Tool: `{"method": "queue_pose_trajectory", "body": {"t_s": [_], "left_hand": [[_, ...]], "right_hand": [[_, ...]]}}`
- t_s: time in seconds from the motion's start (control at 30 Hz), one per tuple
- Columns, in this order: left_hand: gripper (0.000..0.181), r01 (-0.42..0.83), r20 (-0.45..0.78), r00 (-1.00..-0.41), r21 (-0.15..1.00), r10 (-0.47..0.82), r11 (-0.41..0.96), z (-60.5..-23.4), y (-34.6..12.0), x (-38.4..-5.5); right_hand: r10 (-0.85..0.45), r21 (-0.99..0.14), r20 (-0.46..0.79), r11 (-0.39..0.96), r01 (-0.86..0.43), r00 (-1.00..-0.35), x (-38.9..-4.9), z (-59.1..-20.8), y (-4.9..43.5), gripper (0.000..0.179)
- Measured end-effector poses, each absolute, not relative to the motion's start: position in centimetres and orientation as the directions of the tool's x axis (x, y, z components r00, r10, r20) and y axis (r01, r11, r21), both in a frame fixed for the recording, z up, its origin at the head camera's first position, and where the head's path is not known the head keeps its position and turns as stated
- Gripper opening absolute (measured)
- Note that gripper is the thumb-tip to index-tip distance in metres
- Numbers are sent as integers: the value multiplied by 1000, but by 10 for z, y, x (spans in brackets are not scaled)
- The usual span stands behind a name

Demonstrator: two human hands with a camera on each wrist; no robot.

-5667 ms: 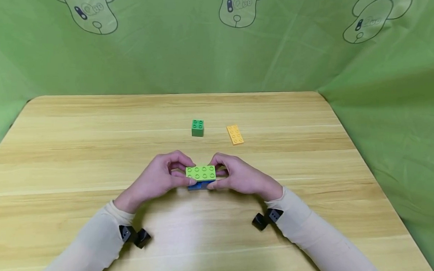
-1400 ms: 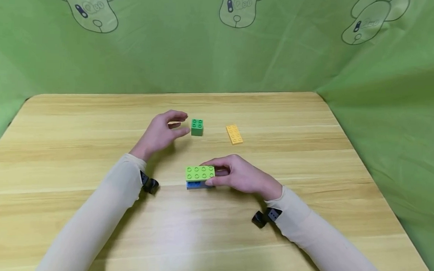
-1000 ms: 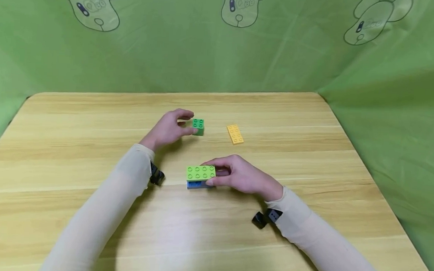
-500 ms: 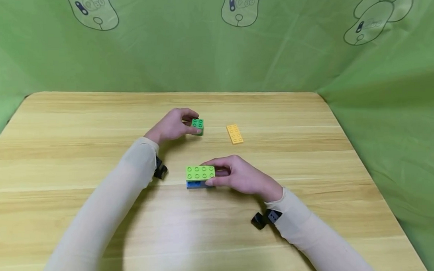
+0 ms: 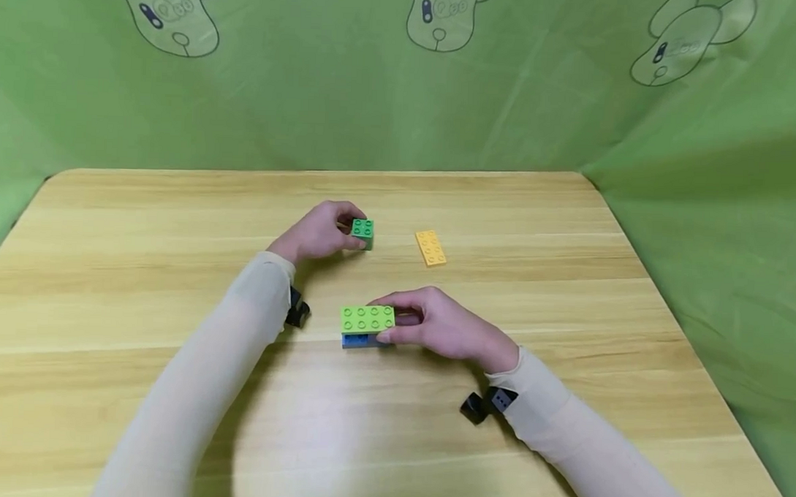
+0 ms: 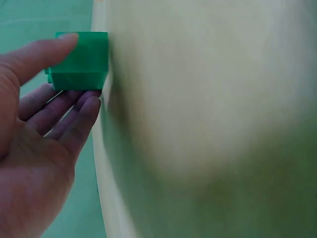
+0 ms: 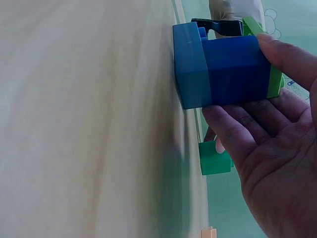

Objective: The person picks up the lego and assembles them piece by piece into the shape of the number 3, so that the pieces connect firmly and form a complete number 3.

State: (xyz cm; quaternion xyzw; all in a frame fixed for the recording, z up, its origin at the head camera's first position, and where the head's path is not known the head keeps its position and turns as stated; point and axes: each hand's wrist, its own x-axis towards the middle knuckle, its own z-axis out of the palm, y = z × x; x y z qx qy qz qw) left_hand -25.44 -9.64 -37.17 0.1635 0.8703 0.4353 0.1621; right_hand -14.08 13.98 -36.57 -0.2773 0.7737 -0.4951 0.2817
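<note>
My left hand [image 5: 322, 231] pinches a small square green toy brick [image 5: 363, 230] with studs on top. In the left wrist view, the thumb lies on one side of the green brick [image 6: 81, 59] and fingertips meet the opposite side. My right hand [image 5: 441, 323] grips the right end of a block stack nearer the front. That stack has a lime green plate [image 5: 367, 320] on top and a blue plate [image 5: 355, 340] at the bottom. The right wrist view shows a dark blue brick [image 7: 237, 69] between them, thumb near the lime edge and fingers on the opposite side.
A flat yellow-orange plate with studs [image 5: 431, 247] lies on the wooden table [image 5: 140, 283], right of the green brick. Green cloth [image 5: 311, 106] with printed outlines hangs behind the table and along its right side. Both sleeved wrists carry small black cameras.
My left hand has let go of the stack, reached forward to the green brick and closed thumb and fingers on it. The right hand stays on the stack.
</note>
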Motion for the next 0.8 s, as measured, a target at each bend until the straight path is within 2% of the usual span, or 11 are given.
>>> {"method": "queue_pose_trajectory", "body": {"t_s": [0.17, 0.8], "left_hand": [[36, 133, -149, -903, 796, 404, 591, -369, -99, -254], [38, 123, -108, -922, 829, 372, 546, -363, -115, -242]], "right_hand": [[-709, -925, -161, 352, -146, -687, -141, -365, 140, 43], [-706, -924, -171, 357, -138, -687, -142, -364, 140, 44]]}}
